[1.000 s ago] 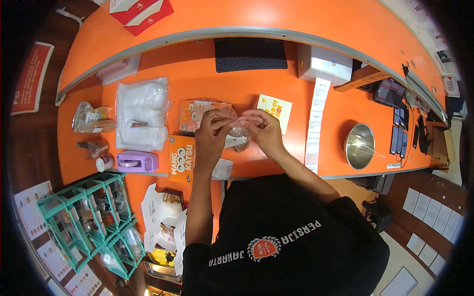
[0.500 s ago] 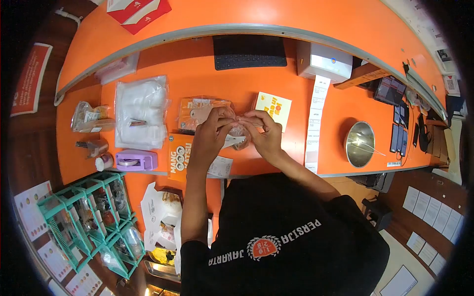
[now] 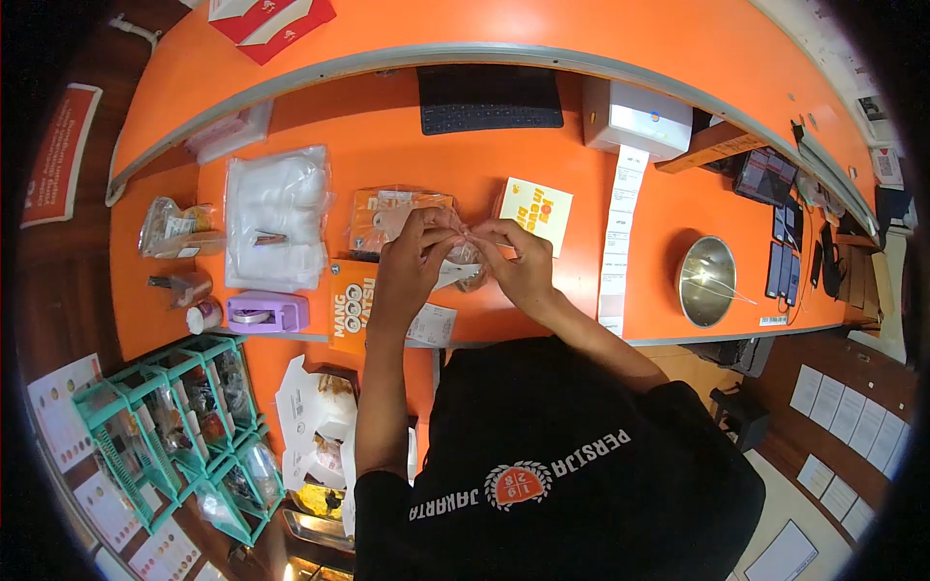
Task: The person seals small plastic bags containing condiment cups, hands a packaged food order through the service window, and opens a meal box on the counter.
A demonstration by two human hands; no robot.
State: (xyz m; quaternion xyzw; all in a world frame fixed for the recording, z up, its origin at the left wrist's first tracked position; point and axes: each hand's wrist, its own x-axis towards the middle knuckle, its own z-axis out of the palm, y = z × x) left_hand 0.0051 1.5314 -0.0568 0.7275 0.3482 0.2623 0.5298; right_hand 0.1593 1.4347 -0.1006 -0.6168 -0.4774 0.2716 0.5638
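Observation:
Between my hands is a small clear plastic bag (image 3: 469, 254), gathered at the top, with contents I cannot make out. My left hand (image 3: 415, 257) pinches the bag's neck from one side, fingers closed. From the other side my right hand (image 3: 524, 263) grips the same neck with bent fingers. A white paper shows partly behind the bag. Just beyond my left hand lies an orange box in clear plastic (image 3: 373, 221). Close to my right hand is a pale yellow box (image 3: 539, 213) with printed lettering. An orange printed box (image 3: 349, 302) and a receipt (image 3: 432, 324) lie nearer my left forearm.
At left are a stack of plastic bags (image 3: 278, 194) with a small stapler (image 3: 270, 238) and a purple tape dispenser (image 3: 268, 313). Green racks (image 3: 179, 465) stand below. A printer (image 3: 635, 121) trails a paper strip; a metal bowl (image 3: 705, 295) and phones (image 3: 780, 266) sit right. A shelf edge (image 3: 465, 53) overhangs.
Both hands stay at the bag's neck, with only slight finger movement. The rest of the counter looks the same.

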